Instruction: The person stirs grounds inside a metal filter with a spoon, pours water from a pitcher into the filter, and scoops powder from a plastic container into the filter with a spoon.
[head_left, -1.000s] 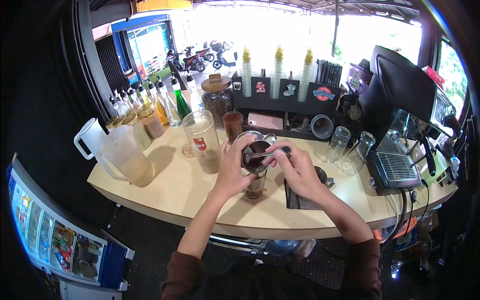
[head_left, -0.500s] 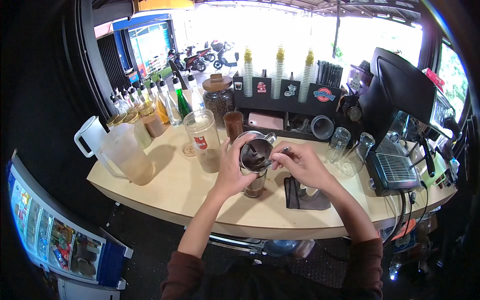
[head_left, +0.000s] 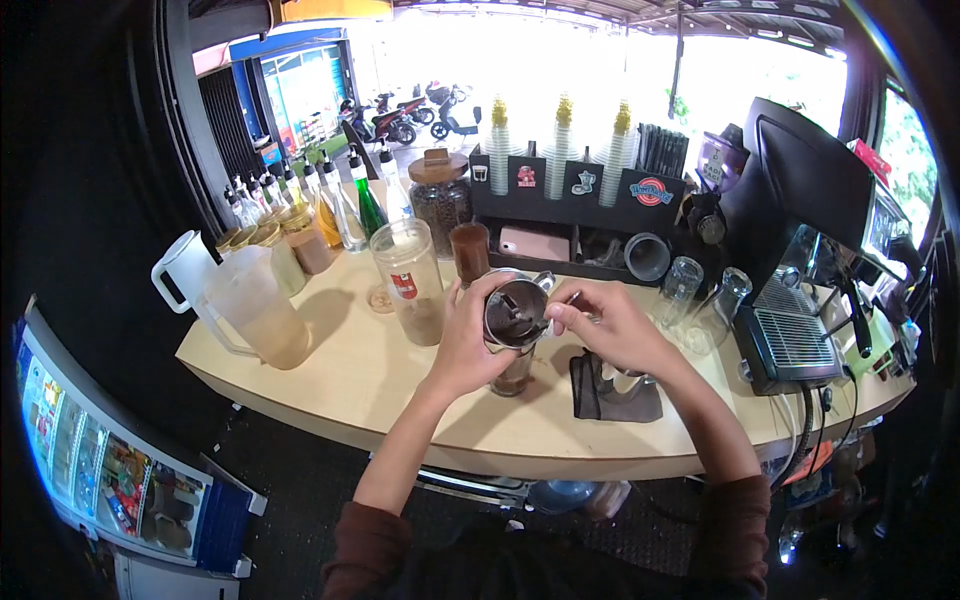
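Observation:
My left hand is wrapped round a metal pitcher, its mouth tipped toward me and dark brown residue inside. In my right hand a small metal spoon is pinched at the pitcher's right rim; part of it is hidden by the fingers. Directly below the pitcher, a glass with brown contents stands on the counter, its top covered from view. To its right lies a dark folded cloth with a metal item on it. A tall clear canister holding brown powder stands left of my left hand.
On the wooden counter, plastic jugs and pump bottles stand left. A cup organizer and a jar of beans line the back. Glass vessels and an espresso machine are right.
The spoon has shifted from inside the pitcher to its right rim. Both hands stay in nearly the same place, and the pitcher's mouth has turned slightly more toward me.

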